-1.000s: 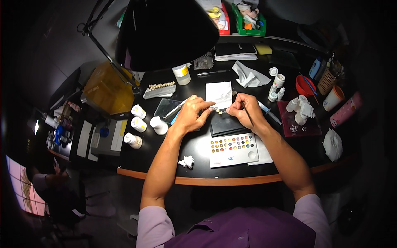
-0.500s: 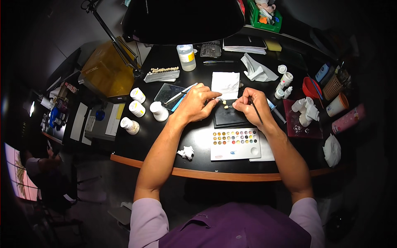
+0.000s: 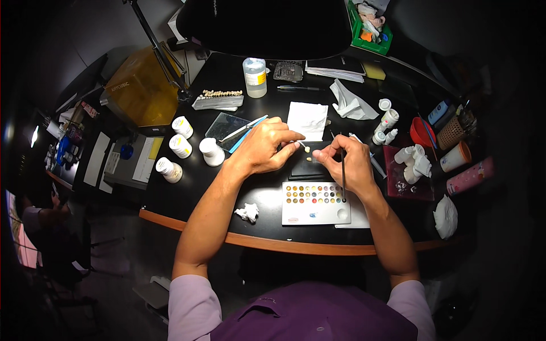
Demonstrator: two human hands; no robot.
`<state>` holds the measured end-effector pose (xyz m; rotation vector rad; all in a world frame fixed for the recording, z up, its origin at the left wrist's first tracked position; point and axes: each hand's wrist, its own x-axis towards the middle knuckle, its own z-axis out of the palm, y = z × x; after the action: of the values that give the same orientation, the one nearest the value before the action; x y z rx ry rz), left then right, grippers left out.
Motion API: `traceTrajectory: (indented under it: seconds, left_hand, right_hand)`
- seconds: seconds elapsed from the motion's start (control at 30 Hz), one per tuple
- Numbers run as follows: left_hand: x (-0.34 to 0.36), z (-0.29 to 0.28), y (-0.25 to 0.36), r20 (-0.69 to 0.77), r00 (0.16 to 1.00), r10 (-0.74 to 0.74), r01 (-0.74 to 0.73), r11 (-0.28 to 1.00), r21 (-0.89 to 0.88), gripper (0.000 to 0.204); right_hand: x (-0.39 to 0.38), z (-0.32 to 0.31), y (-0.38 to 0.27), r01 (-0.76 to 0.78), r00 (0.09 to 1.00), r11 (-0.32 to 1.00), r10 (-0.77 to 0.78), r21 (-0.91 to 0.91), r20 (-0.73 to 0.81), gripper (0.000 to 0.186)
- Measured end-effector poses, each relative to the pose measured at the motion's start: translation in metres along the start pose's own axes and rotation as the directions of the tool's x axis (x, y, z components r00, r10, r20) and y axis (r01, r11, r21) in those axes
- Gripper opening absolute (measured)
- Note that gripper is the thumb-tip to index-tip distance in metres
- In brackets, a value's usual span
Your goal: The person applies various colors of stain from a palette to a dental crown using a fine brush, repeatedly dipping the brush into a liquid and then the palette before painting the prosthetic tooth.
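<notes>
Ivory-coloured, tooth-shaped piece [image 3: 307, 150] at the tip of a slim white stick [image 3: 303, 144], pinched between thumb and forefinger of the left hand [image 3: 263, 146]. Just beside, near the fingertips of the right hand [image 3: 351, 163], a second small ivory piece [image 3: 309, 159]; cannot tell what supports it. Right thumb and fingers drawn together, with a dark slender tool [image 3: 343, 176] gripped among them, one end reaching over the right part of a white palette [image 3: 298, 217]. Hands facing each other across a narrow gap, not touching.

Beneath the fingers, a flat black slab [image 3: 301, 169]; behind it, creased white paper [image 3: 307, 119]. On the palette, rows of small coloured wells and one larger pale hollow. To the left of the left hand, metal tweezers [image 3: 232, 134] and a blue strip [image 3: 250, 133] across a dark plate [image 3: 218, 122], with four white bottles [image 3: 211, 152] farther left. Near the left forearm, a crumpled tissue [image 3: 247, 212].

Beyond, a row of ivory teeth [image 3: 220, 94] and a clear bottle [image 3: 255, 85] with a yellow-and-white label. Far right, a red bowl [image 3: 419, 135] and a dark red tray [image 3: 392, 184]. Overhead, a black lamp shade [image 3: 261, 28].
</notes>
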<state>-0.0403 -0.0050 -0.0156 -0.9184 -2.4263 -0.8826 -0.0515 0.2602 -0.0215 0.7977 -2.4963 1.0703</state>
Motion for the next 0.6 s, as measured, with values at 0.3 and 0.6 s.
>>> traceTrajectory:
  seconds: [0.3,0.6]
  left_hand:
    - [-0.007,-0.013,0.021,-0.039,0.990,0.136,-0.140,0.983,-0.116,0.021]
    - [-0.005,-0.010,0.030,-0.097,0.957,0.274,-0.287,0.946,-0.151,0.026]
  right_hand:
    - [-0.023,-0.039,-0.049,0.002,0.999,0.765,-0.025,0.644,0.027,0.011]
    - [-0.027,-0.031,-0.058,0.339,0.934,0.719,-0.337,0.607,-0.122,0.019]
